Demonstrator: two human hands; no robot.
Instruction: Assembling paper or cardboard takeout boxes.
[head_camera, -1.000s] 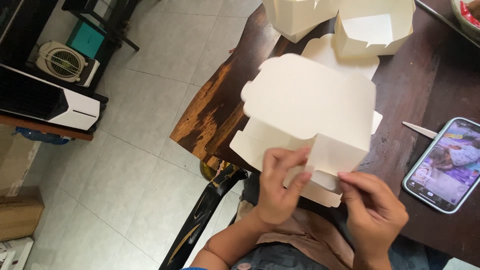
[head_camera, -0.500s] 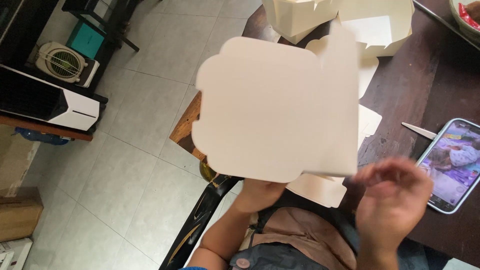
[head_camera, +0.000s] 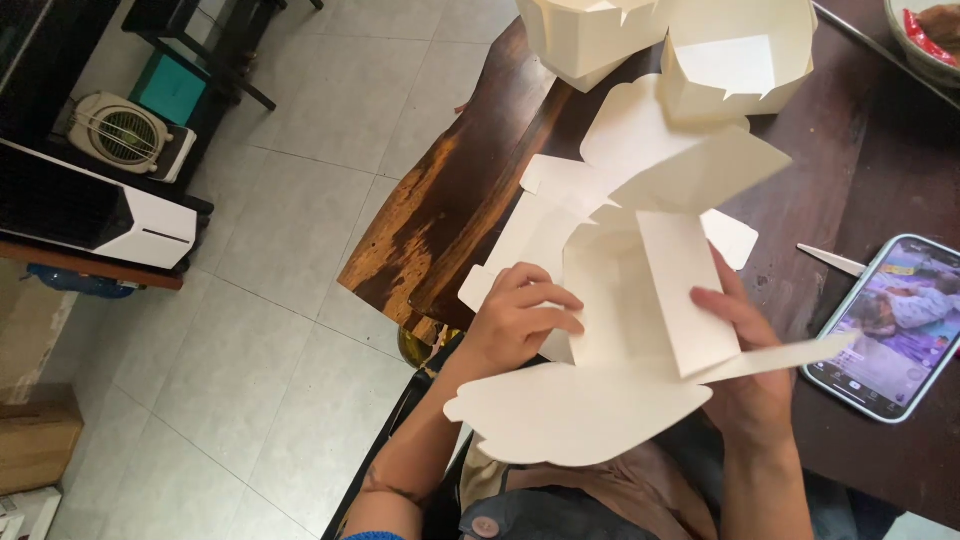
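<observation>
A cream paperboard box blank, partly folded, is held over the near edge of a dark wooden table. My left hand grips its left wall with fingers curled over the edge. On the other side, my right hand supports the right wall and the flap hanging toward me. A wide scalloped lid flap hangs over my lap. Under the box lies a stack of flat blanks.
Two folded cream boxes stand at the table's far side. A smartphone with a lit screen lies at the right, a small white stick beside it. A bowl sits top right. Fan and white appliance stand on the left floor.
The blank was lifted and flipped up, hiding the table, then came down. Now it is opened out with its walls raised and the lid flap toward me.
</observation>
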